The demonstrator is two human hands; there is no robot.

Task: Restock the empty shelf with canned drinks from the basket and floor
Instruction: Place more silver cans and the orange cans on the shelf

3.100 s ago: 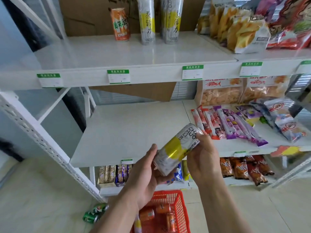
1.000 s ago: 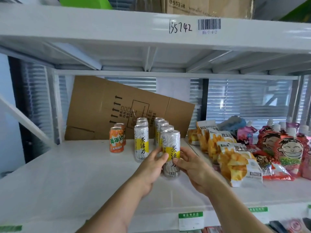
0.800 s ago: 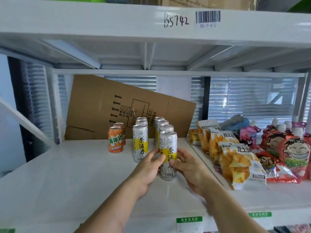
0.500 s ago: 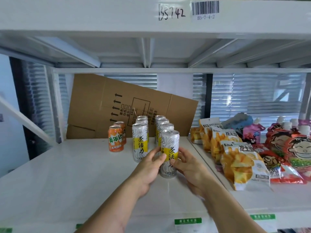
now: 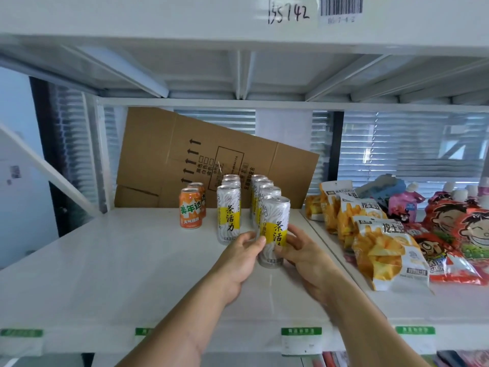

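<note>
At the front of the right-hand row on the white shelf, a tall silver-and-yellow can stands upright, its long axis vertical, pull-tab end up and its yellow label band with dark characters turned toward the viewer. The left hand curls its fingers and thumb against the can's lower left side, and the right hand wraps the lower right side, so both hands grip the same can near its base; whether the base already rests fully on the shelf cannot be told, since the fingers cover part of it. The two-handed hold low on the body probably serves to steady a tall, narrow can and to square its label forward in line with the matching cans queued directly behind it. A second row of the same cans stands just to the left, and two short orange cans stand further left, all upright with labels forward. A flattened cardboard box leans tilted against the back of the bay. To the right, on the adjoining shelf, lie yellow snack bags and red cartoon-printed packets.
</note>
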